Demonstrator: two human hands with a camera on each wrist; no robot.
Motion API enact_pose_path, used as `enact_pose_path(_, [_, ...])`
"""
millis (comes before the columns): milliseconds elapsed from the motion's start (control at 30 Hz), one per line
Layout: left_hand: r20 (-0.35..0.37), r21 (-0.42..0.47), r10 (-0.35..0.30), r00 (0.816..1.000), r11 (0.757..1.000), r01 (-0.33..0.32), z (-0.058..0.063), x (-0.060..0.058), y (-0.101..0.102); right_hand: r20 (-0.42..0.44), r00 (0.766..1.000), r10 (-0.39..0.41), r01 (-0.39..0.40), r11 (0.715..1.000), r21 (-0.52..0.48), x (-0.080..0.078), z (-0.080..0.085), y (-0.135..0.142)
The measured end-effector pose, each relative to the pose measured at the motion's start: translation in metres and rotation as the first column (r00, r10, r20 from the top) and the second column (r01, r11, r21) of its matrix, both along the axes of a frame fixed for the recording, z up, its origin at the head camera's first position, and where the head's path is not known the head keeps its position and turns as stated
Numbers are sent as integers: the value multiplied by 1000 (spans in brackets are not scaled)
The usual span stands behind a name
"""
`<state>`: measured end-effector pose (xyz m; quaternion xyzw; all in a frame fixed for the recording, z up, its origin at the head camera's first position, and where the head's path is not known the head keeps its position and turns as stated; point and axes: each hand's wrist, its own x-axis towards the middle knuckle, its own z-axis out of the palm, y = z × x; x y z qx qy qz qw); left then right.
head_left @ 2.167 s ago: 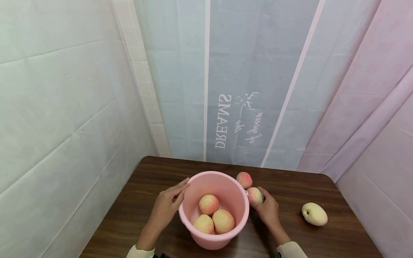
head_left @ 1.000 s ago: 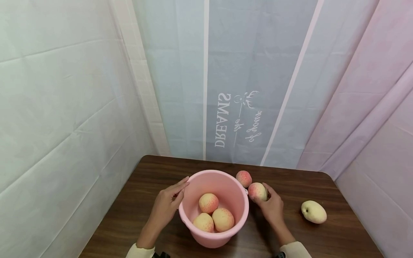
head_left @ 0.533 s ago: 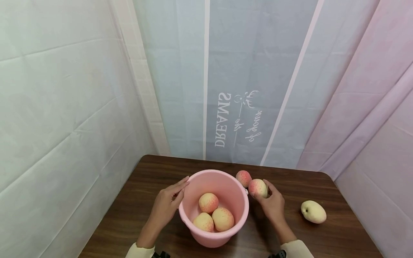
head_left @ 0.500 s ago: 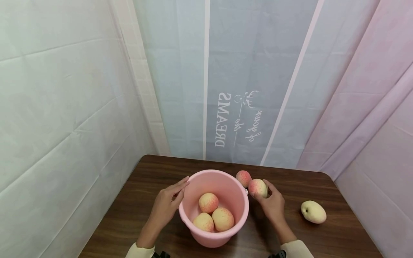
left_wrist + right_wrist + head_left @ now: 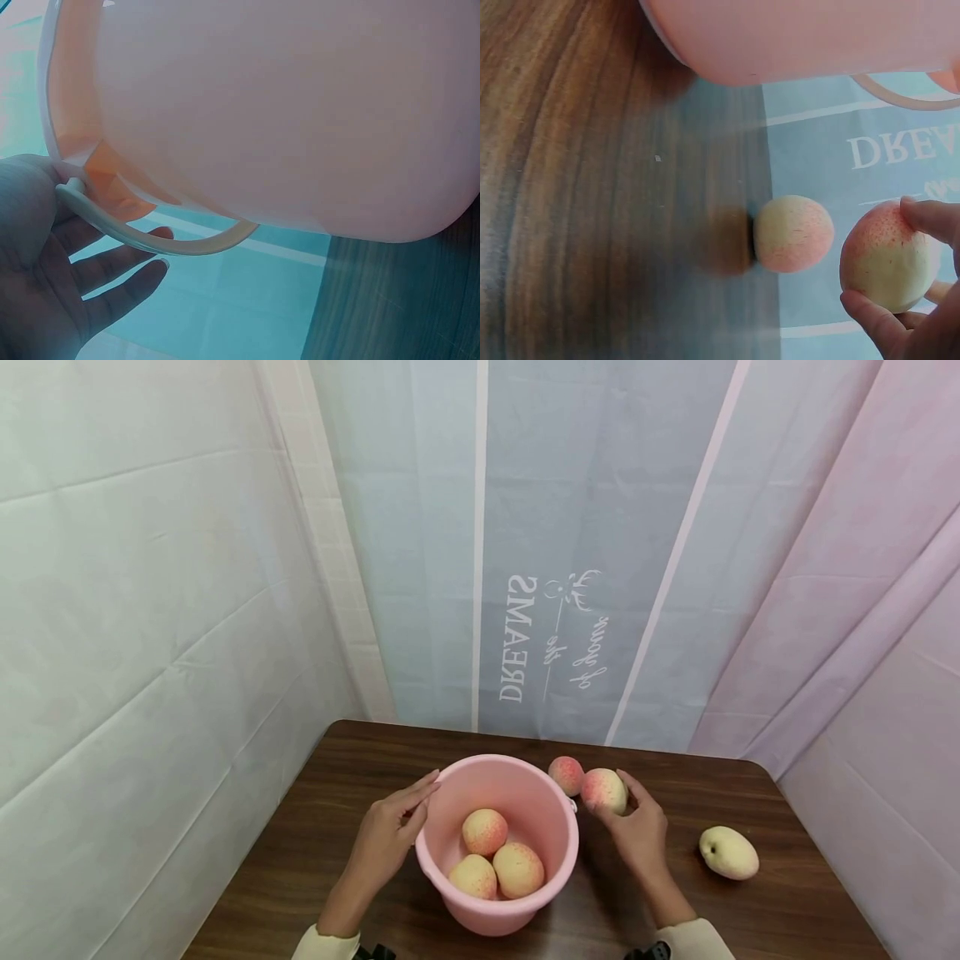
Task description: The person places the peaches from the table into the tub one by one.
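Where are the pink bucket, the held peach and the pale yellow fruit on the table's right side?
Pink bucket (image 5: 504,788), head view: inner far wall.
Held peach (image 5: 889,256), right wrist view: middle of its visible side.
Pale yellow fruit (image 5: 731,853), head view: middle of its upper side.

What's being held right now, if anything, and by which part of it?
Right grip: a peach, pinched by opposite sides of its body. Left grip: fingers extended at the rim of the pink bucket; no clear hold.
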<state>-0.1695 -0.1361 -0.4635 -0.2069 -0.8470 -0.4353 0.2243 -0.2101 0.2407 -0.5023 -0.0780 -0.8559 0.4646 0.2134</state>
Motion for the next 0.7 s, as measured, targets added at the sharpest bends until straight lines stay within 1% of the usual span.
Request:
enact_pose_path(167, [-2, 3, 4, 1000, 1000, -4, -1, 0, 0, -33, 999, -8, 8, 1000, -6, 1, 8, 0])
enact_pose_path(433, [29, 4, 4, 1000, 1000, -4, 1, 1, 1, -32, 999, 3, -3, 1000, -13, 2, 19, 1])
enact_pose_path(700, [37, 0, -3, 999, 1000, 3, 2, 2, 0, -49, 999, -8, 7, 1000, -17, 5, 28, 1])
